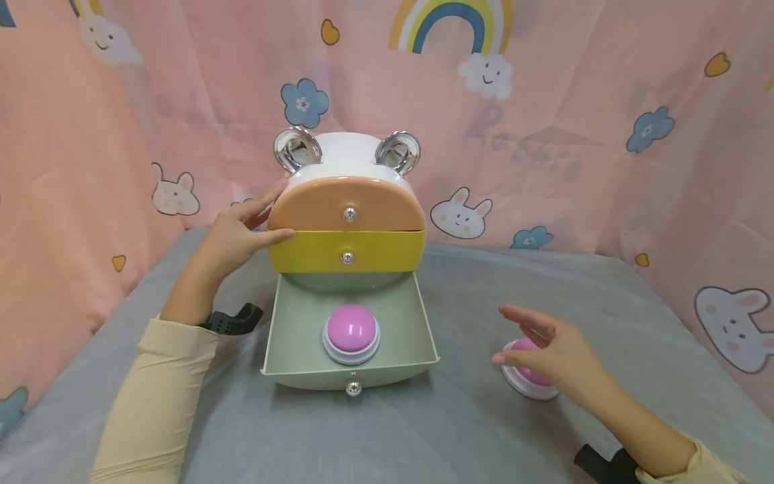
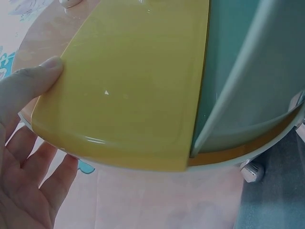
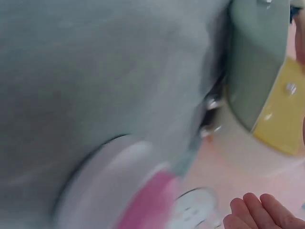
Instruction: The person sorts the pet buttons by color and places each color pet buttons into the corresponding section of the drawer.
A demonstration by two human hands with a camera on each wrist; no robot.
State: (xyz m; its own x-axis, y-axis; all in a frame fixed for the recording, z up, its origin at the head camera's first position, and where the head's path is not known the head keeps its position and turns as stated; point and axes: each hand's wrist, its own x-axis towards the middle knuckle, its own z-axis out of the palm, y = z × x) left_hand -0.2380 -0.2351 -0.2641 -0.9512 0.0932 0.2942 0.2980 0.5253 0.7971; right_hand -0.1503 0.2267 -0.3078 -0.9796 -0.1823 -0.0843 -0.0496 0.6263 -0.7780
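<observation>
A small mini drawer cabinet (image 1: 347,149) with silver ear-like rings stands on the table. Its orange drawer (image 1: 314,202) and yellow drawer (image 1: 314,254) are closed; the pale green bottom drawer (image 1: 290,336) is pulled out. Inside that drawer lies a round pink push button (image 1: 351,329) on a white base. My left hand (image 1: 232,235) holds the cabinet's left side, thumb (image 2: 40,78) on the front and fingers round the edge. To the right, my right hand (image 1: 562,353) hovers at a second pink push button (image 1: 535,376) on the table, thumb and fingers apart, partly hiding it.
Grey cloth covers the table (image 1: 459,430). A pink curtain (image 1: 574,175) with rabbits, clouds and rainbows hangs behind and at both sides. Black straps (image 1: 232,321) sit on the wrists, below beige sleeves (image 1: 160,396). The open drawer's front knob (image 1: 353,388) sticks out toward me.
</observation>
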